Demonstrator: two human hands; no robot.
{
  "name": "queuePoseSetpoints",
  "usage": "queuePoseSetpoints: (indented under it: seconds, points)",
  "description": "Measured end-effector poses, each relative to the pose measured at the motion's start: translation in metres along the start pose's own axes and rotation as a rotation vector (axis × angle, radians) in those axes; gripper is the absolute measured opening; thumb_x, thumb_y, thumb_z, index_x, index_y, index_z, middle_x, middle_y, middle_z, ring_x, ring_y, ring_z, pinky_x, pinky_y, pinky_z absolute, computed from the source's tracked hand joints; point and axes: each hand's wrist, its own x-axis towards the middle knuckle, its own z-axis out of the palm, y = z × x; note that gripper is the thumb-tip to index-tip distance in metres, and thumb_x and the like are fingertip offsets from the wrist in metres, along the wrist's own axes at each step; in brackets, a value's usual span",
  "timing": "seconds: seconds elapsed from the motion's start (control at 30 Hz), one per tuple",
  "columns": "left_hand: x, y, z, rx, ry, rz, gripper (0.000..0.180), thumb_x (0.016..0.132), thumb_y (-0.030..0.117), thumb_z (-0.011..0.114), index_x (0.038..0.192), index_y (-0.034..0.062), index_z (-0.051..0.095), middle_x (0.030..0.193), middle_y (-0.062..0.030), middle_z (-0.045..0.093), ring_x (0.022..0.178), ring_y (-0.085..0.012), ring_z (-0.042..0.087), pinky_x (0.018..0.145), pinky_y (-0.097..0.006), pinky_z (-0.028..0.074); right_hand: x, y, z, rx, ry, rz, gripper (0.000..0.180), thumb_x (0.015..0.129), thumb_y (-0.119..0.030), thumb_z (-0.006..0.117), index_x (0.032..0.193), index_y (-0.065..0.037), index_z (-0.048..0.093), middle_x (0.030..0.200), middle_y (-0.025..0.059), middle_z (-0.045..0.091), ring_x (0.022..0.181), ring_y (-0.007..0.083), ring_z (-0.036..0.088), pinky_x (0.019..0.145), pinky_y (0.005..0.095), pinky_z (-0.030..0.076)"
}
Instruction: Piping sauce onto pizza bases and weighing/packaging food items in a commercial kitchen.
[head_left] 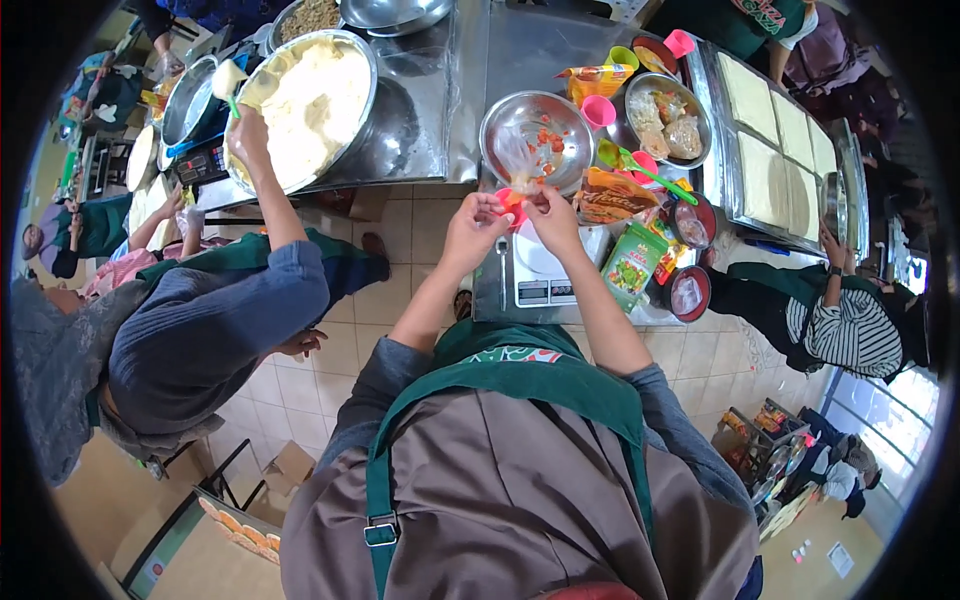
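My left hand (476, 222) and my right hand (551, 216) are raised together over the steel counter, both pinching a small clear plastic bag (517, 163) with orange-red bits at its bottom. The bag stands up between my fingers, in front of a steel bowl (545, 108) that holds more orange pieces. Just below my hands lies a white digital scale (541, 270) with a metal spoon (502, 268) beside it. My forearms come up from my green apron.
A person in a blue-grey sweater (215, 325) at my left dips a scoop into a large bowl of pale dough (310, 100). Packets (633, 262), pink cups (599, 110), a bowl of bagged items (668, 120) and trays of flat dough (770, 150) lie right. Another person (850, 325) stands far right.
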Motion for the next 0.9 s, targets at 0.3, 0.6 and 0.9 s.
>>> queuePoseSetpoints:
  seconds: [0.3, 0.6, 0.9]
  points:
    - [0.019, -0.009, 0.003, 0.011, 0.033, -0.004, 0.024, 0.089, 0.019, 0.056, 0.107, 0.0039, 0.057, 0.089, -0.0069, 0.062, 0.076, -0.0106, 0.059, 0.069, -0.026, 0.048, 0.004, -0.010, 0.003, 0.045, -0.035, -0.153, 0.023, 0.079, -0.009, 0.061, 0.102, -0.005, 0.063, 0.099, 0.0112, 0.062, 0.079, 0.0200, 0.063, 0.073, 0.0303, 0.050]
    - [0.086, -0.022, -0.010, 0.057, 0.223, 0.130, 0.025, 0.095, 0.021, 0.049, 0.109, 0.0010, 0.054, 0.097, -0.0064, 0.060, 0.085, -0.0136, 0.058, 0.074, -0.026, 0.047, 0.079, -0.043, 0.024, -0.128, 0.116, -0.401, 0.023, 0.078, -0.016, 0.066, 0.097, -0.004, 0.062, 0.085, 0.0105, 0.064, 0.072, 0.0195, 0.065, 0.067, 0.0314, 0.051]
    - [0.073, 0.021, -0.015, -0.117, 0.135, -0.063, 0.024, 0.087, 0.024, 0.063, 0.086, 0.0004, 0.057, 0.069, 0.0000, 0.055, 0.060, -0.0063, 0.052, 0.054, -0.022, 0.042, 0.028, -0.046, -0.004, 0.128, -0.124, -0.302, 0.012, 0.075, -0.006, 0.068, 0.083, -0.002, 0.061, 0.076, 0.0055, 0.065, 0.069, 0.0123, 0.063, 0.067, 0.0261, 0.050]
